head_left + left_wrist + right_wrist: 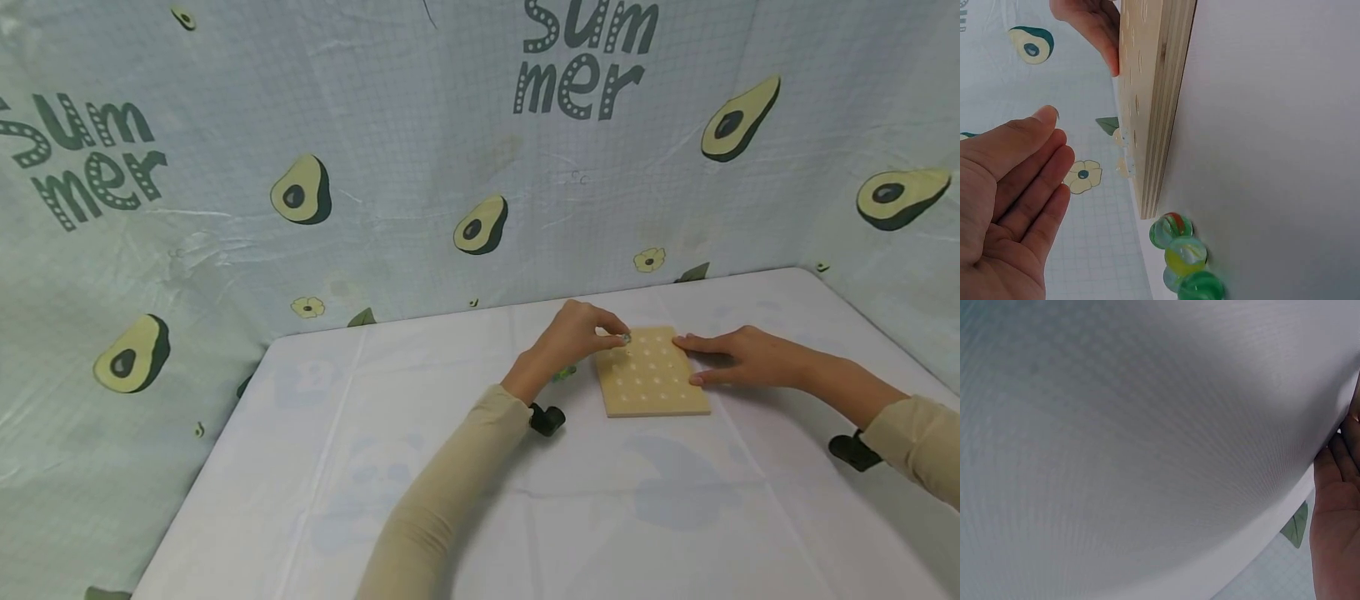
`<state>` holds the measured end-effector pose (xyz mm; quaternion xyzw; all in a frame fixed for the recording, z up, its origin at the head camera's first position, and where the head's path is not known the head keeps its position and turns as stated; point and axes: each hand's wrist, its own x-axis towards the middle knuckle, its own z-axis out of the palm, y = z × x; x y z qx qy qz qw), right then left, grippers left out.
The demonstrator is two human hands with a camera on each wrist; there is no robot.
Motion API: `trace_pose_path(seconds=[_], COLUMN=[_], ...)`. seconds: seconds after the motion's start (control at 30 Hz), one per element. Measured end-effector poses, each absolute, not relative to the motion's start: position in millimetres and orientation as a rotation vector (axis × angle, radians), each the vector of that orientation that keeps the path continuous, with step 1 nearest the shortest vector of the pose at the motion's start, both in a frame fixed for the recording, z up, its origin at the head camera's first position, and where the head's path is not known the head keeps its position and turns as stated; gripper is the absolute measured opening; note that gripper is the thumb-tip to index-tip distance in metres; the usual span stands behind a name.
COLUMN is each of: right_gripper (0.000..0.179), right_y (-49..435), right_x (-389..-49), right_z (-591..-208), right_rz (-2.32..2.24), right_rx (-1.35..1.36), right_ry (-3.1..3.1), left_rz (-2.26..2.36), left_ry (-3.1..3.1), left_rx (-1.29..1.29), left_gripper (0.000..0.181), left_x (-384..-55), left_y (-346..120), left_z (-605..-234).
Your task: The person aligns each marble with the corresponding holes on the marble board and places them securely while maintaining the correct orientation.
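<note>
A square wooden board (652, 400) with rows of round hollows lies flat on the table. At its back left corner, my left hand (573, 333) pinches a small shiny marble (627, 338) between thumb and index finger, over the board. In the left wrist view the left hand (1016, 187) hides that marble. Two clear marbles (1124, 166) sit on the board's face there. My right hand (738, 358) rests its fairly straight fingers and thumb against the board's right edge; the right wrist view shows only part of this hand (1338, 531).
Several loose glass marbles (1185, 255), green and yellow among them, lie on the table just left of the board, partly behind the left wrist in the head view. A white cloth (300, 467) covers the table. Behind it hangs a sheet (405, 150) printed with avocados.
</note>
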<state>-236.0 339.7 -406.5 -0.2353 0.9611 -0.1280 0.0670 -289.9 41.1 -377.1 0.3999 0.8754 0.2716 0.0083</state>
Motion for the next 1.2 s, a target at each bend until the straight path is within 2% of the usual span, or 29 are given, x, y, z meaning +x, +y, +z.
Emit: trace_pose_path(seconds=[0.8,1.2], right_gripper=[0.073,0.072], right_y=[337.2,338.1], right_x=[-234.2,-235.9], right_z=[-400.1,-402.6], right_rz=[-0.366,-0.383], right_rx=[-0.706,-0.720], right_ry=[2.889,2.888], left_rz=[0.928,0.915], left_ry=[2.718,2.757], left_rx=[1.123,0.979], left_gripper=[0.022,0.021], left_x=[-306.4,-308.8], left_y=[57.8,67.4], left_z=[-389.3,-395.1])
